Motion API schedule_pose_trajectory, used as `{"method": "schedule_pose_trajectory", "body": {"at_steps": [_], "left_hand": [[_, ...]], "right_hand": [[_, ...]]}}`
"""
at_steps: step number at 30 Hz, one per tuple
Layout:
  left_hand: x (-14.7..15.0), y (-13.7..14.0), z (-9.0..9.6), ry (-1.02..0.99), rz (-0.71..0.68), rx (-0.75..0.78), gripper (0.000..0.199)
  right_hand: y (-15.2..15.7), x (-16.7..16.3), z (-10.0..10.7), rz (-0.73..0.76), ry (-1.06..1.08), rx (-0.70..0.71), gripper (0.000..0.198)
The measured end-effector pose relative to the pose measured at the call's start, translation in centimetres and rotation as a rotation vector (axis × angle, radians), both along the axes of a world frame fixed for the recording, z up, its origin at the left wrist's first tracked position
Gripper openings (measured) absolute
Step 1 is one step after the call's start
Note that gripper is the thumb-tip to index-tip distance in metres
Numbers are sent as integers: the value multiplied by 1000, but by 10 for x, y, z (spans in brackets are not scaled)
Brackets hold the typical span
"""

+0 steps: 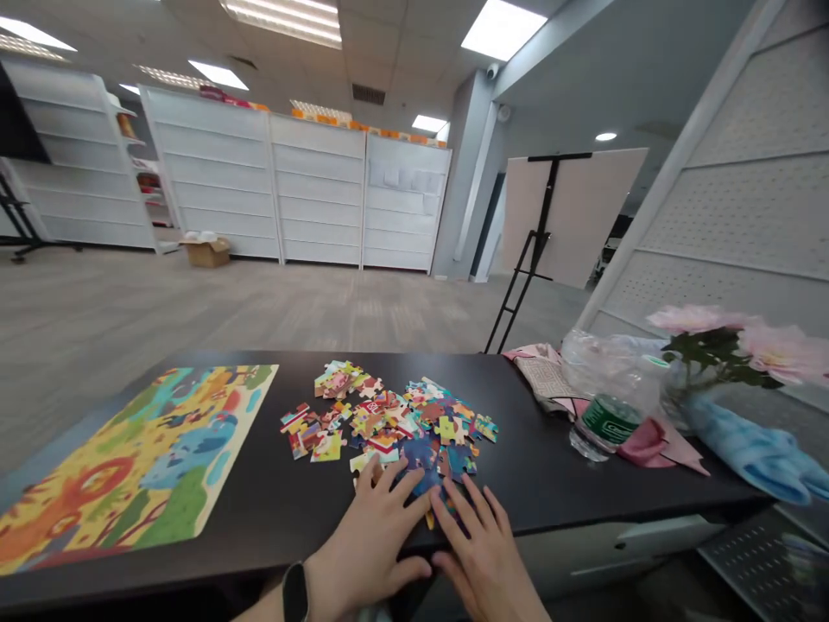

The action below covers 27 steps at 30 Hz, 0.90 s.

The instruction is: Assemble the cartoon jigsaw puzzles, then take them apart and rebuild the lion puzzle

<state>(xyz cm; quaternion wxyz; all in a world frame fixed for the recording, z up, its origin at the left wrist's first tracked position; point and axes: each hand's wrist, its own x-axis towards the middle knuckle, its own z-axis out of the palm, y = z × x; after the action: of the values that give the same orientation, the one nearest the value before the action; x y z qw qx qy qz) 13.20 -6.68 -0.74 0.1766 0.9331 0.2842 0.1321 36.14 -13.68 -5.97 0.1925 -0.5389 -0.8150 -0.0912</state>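
Note:
A heap of loose jigsaw puzzle pieces [382, 415] in many colours lies on the dark table [246, 484]. My left hand [376, 536], with a black band on its wrist, rests on the near edge of the heap, fingers spread. Beside it, my right hand [476, 540] lies with its fingers apart over the nearest pieces, and the two index fingers almost meet. Some pieces are partly hidden under the fingertips. To the left lies a colourful picture sheet [174, 458] with animals on it, apart from both hands.
On the right stand a clear plastic bottle [605, 423] with a green label, a blue cloth [757, 445] and pink flowers [777, 345]. A patterned cloth [547, 380] lies behind the bottle. Beyond the table are an easel [534, 250], white shelves [317, 190] and a cardboard box [207, 252].

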Motion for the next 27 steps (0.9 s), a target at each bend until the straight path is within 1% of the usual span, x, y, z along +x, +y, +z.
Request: {"method": "schedule_pose_trajectory", "body": {"at_steps": [3, 5, 8, 9, 11, 13, 15, 17, 18, 19, 21, 22, 25, 26, 27], "left_hand": [[-17, -4, 4, 12, 40, -4, 76], [-24, -8, 7, 7, 71, 1, 66], [-28, -11, 9, -19, 116, 24, 55], [-27, -11, 10, -29, 135, 25, 56], [-24, -9, 10, -57, 189, 22, 65], [-19, -4, 11, -84, 251, 23, 78], [-14, 5, 11, -98, 304, 46, 83], [-9, 14, 10, -93, 324, 81, 81], [-7, 18, 10, -86, 322, 96, 77], [-6, 21, 9, -77, 313, 108, 73], [-5, 25, 8, -58, 275, 119, 63], [-6, 26, 7, -51, 249, 123, 58], [-18, 27, 6, -37, 184, 127, 50], [-24, 28, 6, -30, 173, 123, 49], [-32, 29, 6, -21, 170, 117, 49]], "right_hand": [[2, -15, -7, 121, 11, 70, 73], [1, -19, -6, 196, -1, 90, 68], [-1, -20, 6, 257, 43, 90, 60], [0, -20, 12, 271, 75, 95, 59], [6, -19, 25, 279, 162, 115, 56], [19, -18, 40, 230, 282, 104, 48], [39, -17, 54, 109, 422, 87, 37], [64, -19, 67, -35, 533, 115, 31], [77, -22, 73, -74, 561, 131, 32], [89, -26, 78, -80, 574, 135, 32], [110, -37, 83, -14, 545, 90, 34], [118, -43, 84, 33, 507, 45, 34], [132, -57, 81, 175, 346, -155, 33], [134, -57, 80, 190, 311, -207, 35], [135, -54, 79, 174, 299, -239, 37]]}}
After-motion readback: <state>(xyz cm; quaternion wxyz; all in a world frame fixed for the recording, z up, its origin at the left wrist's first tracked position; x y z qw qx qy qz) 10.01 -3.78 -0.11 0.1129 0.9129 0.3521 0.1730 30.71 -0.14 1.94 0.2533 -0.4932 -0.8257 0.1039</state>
